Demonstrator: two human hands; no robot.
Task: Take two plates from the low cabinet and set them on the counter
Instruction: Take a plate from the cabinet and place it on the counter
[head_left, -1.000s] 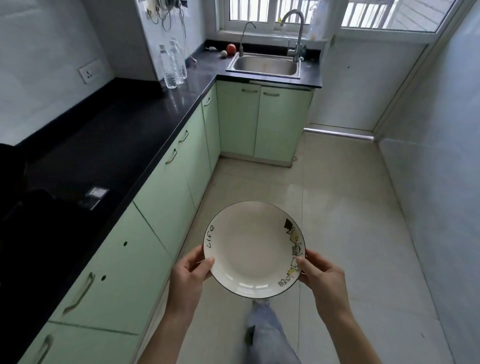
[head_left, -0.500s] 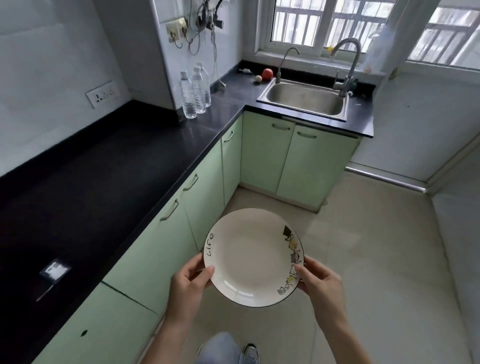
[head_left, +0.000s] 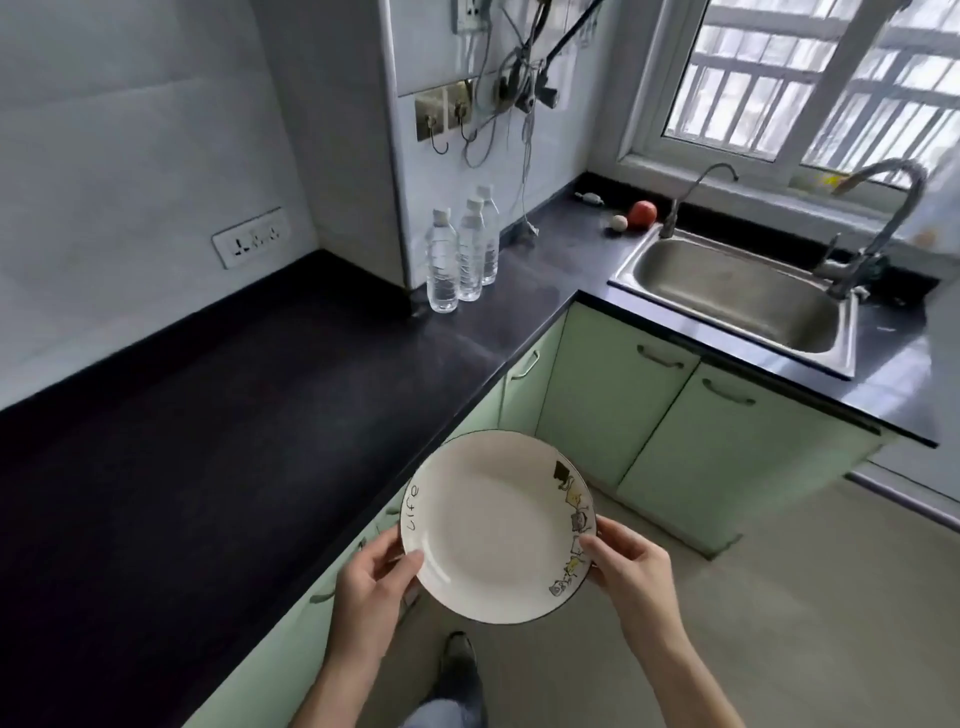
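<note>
A white plate (head_left: 493, 525) with a dark rim, the word "life" on its left and cartoon drawings on its right is held level in front of me, above the floor and just right of the counter's edge. My left hand (head_left: 371, 579) grips its left rim, thumb on top. My right hand (head_left: 631, 569) grips its right rim. Whether a second plate lies under it I cannot tell. The black counter (head_left: 208, 431) stretches along the left. The green low cabinets (head_left: 597, 405) below it have their doors shut.
Three water bottles (head_left: 462, 254) stand on the counter near the corner. A steel sink (head_left: 737, 296) with taps sits under the window, with a red fruit (head_left: 643, 213) beside it. A wall socket (head_left: 249, 244) and hanging cables (head_left: 519, 93) are above the counter. My shoe (head_left: 457, 670) is on the tiled floor.
My view has risen and moved nearer the counter and sink corner. The plate stays in both hands, now close to the counter's edge.
</note>
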